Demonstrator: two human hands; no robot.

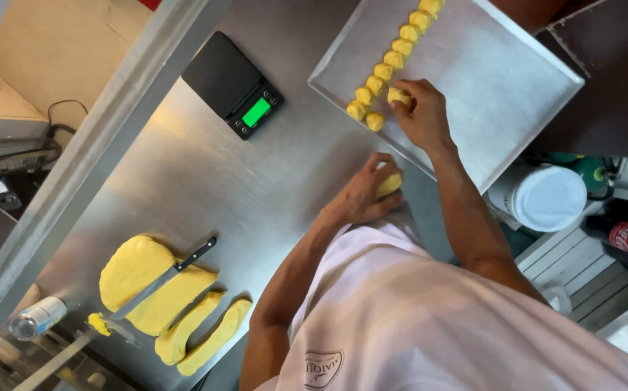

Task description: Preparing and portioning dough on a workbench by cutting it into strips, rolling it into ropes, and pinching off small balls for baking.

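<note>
Yellow dough slab (147, 286), knife (165, 279) and scale (234, 85) lie apart from both hands, seemingly.

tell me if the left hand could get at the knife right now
Probably not without letting go: the left hand holds a dough ball, and the knife lies across the dough slab, well off to the side.

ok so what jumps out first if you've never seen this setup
The bright yellow dough slab at the lower left of the steel table, with a long knife lying across it. Next, the row of small dough balls on the metal tray up top, where the right hand sets one down while the left hand grips another piece.
</note>
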